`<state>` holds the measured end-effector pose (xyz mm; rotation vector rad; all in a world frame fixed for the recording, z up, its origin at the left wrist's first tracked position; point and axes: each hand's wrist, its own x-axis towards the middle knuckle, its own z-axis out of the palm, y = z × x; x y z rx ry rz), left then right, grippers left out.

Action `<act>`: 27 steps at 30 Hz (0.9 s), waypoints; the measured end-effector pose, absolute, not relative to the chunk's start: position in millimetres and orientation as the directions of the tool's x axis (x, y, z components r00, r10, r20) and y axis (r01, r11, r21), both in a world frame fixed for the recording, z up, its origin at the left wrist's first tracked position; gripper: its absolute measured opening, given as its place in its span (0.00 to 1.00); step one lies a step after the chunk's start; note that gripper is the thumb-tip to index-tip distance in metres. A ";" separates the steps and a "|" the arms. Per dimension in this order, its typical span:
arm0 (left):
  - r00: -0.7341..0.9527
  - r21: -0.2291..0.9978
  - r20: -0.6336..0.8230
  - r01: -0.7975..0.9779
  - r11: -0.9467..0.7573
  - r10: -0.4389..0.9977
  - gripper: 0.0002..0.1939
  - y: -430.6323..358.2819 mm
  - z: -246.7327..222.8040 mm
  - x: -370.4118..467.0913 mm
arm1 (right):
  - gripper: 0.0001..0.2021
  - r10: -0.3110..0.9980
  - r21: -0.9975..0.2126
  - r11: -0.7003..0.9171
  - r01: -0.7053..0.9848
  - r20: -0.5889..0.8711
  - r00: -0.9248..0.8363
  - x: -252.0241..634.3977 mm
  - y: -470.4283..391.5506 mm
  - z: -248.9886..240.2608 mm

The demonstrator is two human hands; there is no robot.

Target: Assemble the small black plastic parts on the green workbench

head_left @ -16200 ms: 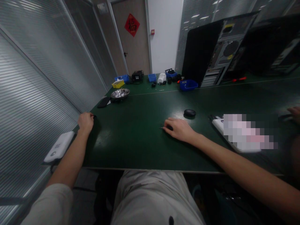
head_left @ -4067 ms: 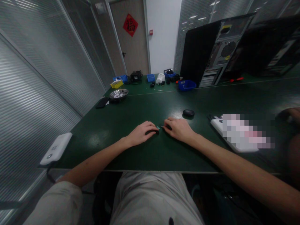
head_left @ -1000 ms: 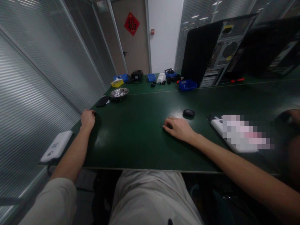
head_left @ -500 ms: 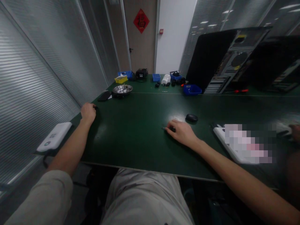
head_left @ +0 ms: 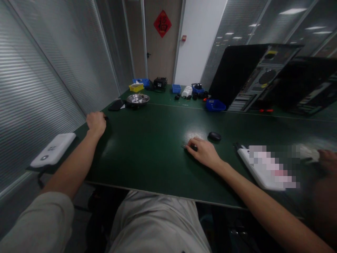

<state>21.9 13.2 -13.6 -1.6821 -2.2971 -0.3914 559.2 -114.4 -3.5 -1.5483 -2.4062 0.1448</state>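
Note:
My left hand (head_left: 96, 123) is closed at the left side of the green table (head_left: 147, 151), with the end of a small black object (head_left: 106, 118) showing past its fingers. What that object is, I cannot make out. Resting on the table right of the middle, my right hand (head_left: 202, 150) pinches a small dark thing (head_left: 194, 148). A thin light tip (head_left: 184, 146) pokes out in front of the fingertips. Just beyond the right hand lies a black computer mouse (head_left: 214, 136), apart from it.
A white box-shaped device (head_left: 54, 149) lies at the left edge. Farther back are a metal bowl (head_left: 138, 99), a yellow tray (head_left: 136, 88) and a blue bin (head_left: 215, 105). Computer cases (head_left: 244, 75) stand back right. Another person's hand (head_left: 328, 158) is at the far right.
The view has tilted and shifted slightly. My hands keep nearly the same place and grip. At the far right, the other person's hand has shifted, with something pale and blurred beside it.

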 end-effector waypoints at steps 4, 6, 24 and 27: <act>-0.297 0.058 0.377 0.953 0.298 0.877 0.13 14.5 -13.6 20.8 | 0.11 0.904 -0.234 0.423 0.875 0.179 -0.389 559.2 -114.9 -2.9; -0.301 0.070 0.379 0.952 0.297 0.875 0.13 13.8 -15.2 19.6 | 0.11 0.901 -0.237 0.428 0.872 0.185 -0.392 559.5 -114.8 -3.4; 0.592 0.629 0.364 0.413 -0.659 0.719 0.09 -72.6 3.6 259.7 | 0.11 0.871 -0.282 0.481 0.830 0.256 -0.418 557.6 -116.4 -8.5; 0.688 0.667 0.334 0.311 -0.677 0.645 0.07 -89.2 -11.0 294.3 | 0.11 0.850 -0.295 0.520 0.802 0.270 -0.452 553.8 -119.2 -9.3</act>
